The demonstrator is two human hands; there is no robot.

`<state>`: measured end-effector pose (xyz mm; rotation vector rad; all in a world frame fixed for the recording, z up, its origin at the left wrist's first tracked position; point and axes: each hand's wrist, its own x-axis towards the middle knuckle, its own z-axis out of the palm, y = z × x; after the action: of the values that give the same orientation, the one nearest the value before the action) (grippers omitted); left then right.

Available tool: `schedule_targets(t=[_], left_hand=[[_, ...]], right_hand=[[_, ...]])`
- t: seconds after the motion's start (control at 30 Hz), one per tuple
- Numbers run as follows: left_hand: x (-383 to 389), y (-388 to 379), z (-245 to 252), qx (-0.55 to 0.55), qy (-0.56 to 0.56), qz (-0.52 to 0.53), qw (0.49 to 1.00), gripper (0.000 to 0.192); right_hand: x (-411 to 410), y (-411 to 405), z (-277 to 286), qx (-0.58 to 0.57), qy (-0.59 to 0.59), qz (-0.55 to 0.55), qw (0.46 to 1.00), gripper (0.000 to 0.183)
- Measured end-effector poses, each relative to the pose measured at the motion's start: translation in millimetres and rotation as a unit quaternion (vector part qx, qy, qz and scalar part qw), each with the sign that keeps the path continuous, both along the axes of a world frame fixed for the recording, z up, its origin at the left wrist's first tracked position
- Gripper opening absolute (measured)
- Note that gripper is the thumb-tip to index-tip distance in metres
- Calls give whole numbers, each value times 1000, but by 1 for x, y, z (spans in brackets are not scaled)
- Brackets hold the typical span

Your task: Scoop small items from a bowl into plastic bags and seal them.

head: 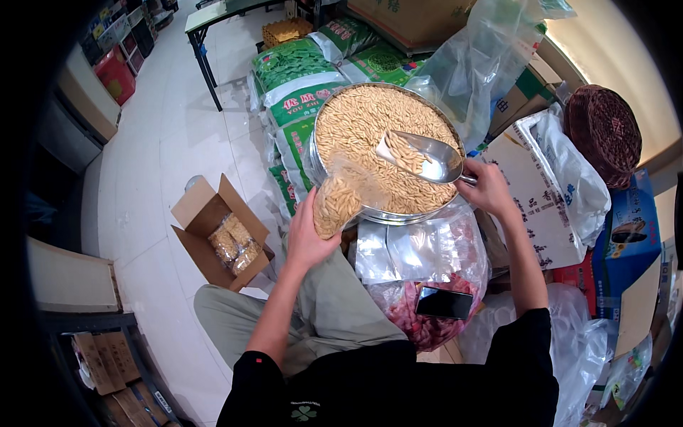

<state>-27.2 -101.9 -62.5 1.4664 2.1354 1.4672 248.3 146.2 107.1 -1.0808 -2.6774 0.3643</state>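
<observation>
A round metal basin [368,117] heaped with tan, elongated seeds or nuts in shells stands before me. My right hand [486,187] grips the handle of a metal scoop [438,160], which lies low over the heap at the basin's right side and carries some of the same pieces. At the basin's lower left rim, my left hand [311,235] holds a clear plastic bag [336,205] partly filled with them, its top towards the heap. Flat clear bags [405,248] lie just below the basin, beside a dark phone [444,302] on a plastic bag with pink contents.
An open cardboard box [205,256] with several filled bags stands on the floor at left. Green and white sacks [299,101] are stacked behind the basin. To the right are a white foam box [533,197], a dark woven basket [603,136] and a blue carton [629,240].
</observation>
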Motion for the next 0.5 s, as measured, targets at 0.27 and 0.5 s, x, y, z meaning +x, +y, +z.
schedule_targets(t=[0.27,0.5], left_hand=[[0,9,-5,2,22,-20,1000,100],[3,1,-4,7,25,-42,999,100]], right_hand=[[-13,-13,70,79,-41,121,989,19],[-46,-41,100,242,-132,227,934,14]])
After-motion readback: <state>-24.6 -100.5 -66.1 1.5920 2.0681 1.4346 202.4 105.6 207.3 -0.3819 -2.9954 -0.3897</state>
